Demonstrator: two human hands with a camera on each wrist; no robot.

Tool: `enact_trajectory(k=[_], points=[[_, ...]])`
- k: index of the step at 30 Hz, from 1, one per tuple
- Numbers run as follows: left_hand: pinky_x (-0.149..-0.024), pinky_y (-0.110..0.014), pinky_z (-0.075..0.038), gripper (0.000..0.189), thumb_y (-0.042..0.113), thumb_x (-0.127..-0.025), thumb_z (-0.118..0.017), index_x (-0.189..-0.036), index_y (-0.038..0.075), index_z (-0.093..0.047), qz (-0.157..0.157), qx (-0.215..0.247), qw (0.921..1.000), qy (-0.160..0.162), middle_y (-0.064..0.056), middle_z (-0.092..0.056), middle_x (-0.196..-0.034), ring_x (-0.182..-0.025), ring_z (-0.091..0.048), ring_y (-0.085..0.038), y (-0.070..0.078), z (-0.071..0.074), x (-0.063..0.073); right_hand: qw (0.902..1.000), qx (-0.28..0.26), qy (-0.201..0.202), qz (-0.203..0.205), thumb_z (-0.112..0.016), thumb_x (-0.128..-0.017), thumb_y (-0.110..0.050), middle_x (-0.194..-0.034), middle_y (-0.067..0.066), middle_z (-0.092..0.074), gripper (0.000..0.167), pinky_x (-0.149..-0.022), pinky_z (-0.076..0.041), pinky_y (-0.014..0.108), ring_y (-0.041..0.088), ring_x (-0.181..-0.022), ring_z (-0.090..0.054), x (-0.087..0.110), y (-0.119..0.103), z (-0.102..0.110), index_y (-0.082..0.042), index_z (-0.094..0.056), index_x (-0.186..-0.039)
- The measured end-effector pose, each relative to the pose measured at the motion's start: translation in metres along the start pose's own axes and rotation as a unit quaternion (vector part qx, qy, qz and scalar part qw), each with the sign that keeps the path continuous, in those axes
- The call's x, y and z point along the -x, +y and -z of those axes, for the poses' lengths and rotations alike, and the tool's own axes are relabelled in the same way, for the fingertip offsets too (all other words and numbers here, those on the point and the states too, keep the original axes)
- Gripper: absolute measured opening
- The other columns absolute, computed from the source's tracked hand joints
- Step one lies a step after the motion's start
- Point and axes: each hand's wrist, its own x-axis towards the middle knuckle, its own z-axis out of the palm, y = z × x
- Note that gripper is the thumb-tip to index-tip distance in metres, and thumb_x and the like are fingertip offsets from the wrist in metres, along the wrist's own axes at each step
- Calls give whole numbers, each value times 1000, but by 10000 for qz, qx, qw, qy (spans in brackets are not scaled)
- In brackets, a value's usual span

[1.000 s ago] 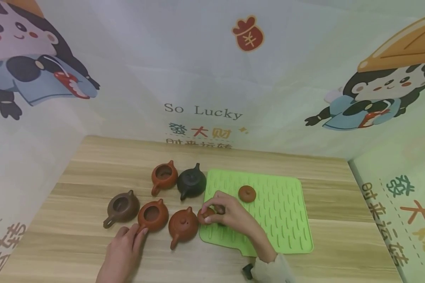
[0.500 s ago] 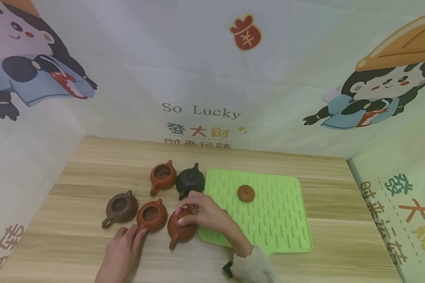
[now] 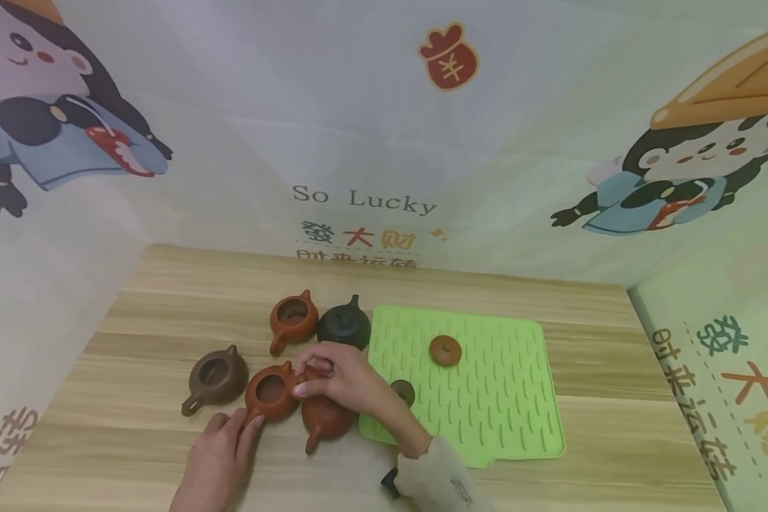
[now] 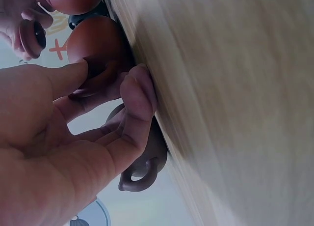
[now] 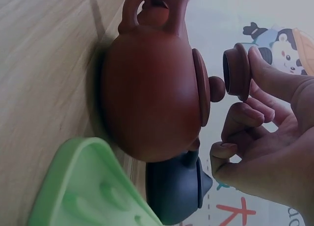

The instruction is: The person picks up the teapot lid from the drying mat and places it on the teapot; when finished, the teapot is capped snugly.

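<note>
My left hand (image 3: 214, 455) pinches the handle of an open reddish-brown teapot (image 3: 280, 412) between thumb and fingers. In the left wrist view, the thumb (image 4: 68, 78) presses on that handle. My right hand (image 3: 352, 380) holds a reddish-brown teapot lid (image 5: 239, 71) by its top, rim facing down. The lid hangs in the air, just above the knob of a lidded reddish-brown teapot (image 5: 147, 93) in the right wrist view. From the head, it is between this pot and the open one, and the hand partly hides it.
A black lidded teapot (image 3: 344, 323) and an open red teapot (image 3: 302, 328) stand behind. An open dark-brown teapot (image 3: 232, 387) is at left. The green mat (image 3: 486, 405) at right bears a reddish lid (image 3: 446, 350) and a dark-brown lid (image 3: 403, 392).
My right hand has lifted the reddish lid from the mat's left edge and carried it leftward, over the lidded teapot towards the open one. My left hand has kept its grip on the handle.
</note>
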Motion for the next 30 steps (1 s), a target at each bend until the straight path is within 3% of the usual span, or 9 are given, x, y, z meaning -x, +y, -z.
enact_trajectory(k=[6, 14, 20, 26, 30], points=[[-54, -42, -47, 24, 29, -111, -67, -102, 8, -67, 258, 129, 9993, -219, -9, -56, -83, -63, -55, -21, 18, 16, -1, 10000, -5, -19, 59, -90, -91, -10, -76, -6, -41, 20, -74, -35, 19, -1, -72, -36, -8, -2, -3, -8, -73, -102], [-50, -37, -41, 25, 33, -111, -68, -98, 11, -65, -45, 121, 9998, 151, -5, -53, -80, -59, -50, -17, 3, 2, 2, 10000, -5, -30, -27, -90, -91, -10, -74, -8, -41, 20, -73, -35, 18, -1, -70, -36, -14, -1, -9, -8, -73, -100], [-51, -35, -41, 26, 35, -112, -67, -99, 13, -66, -43, 74, 9999, 75, -5, -54, -80, -59, -50, -16, -5, -5, 3, 9997, 147, -14, -189, -91, -91, -14, -71, -8, -39, 21, -72, -35, 18, 0, -68, -36, -19, -3, -16, -10, -73, -101], [-51, -34, -41, 21, 27, -111, -69, -98, 11, -64, -92, 70, 9999, 88, -4, -53, -80, -58, -48, -15, -3, -3, 2, 9978, 568, 27, -340, -92, -90, -18, -70, -11, -39, 22, -73, -35, 19, 1, -68, -37, -25, -5, -22, -14, -73, -99], [-50, -39, -42, 23, 29, -111, -68, -99, 10, -66, -33, 167, 9998, 78, -6, -54, -80, -58, -51, -18, 4, 3, 3, 9942, 975, 38, -455, -92, -90, -23, -67, -13, -42, 22, -86, -39, 23, 0, -67, -41, -29, -8, -24, -17, -74, -99]])
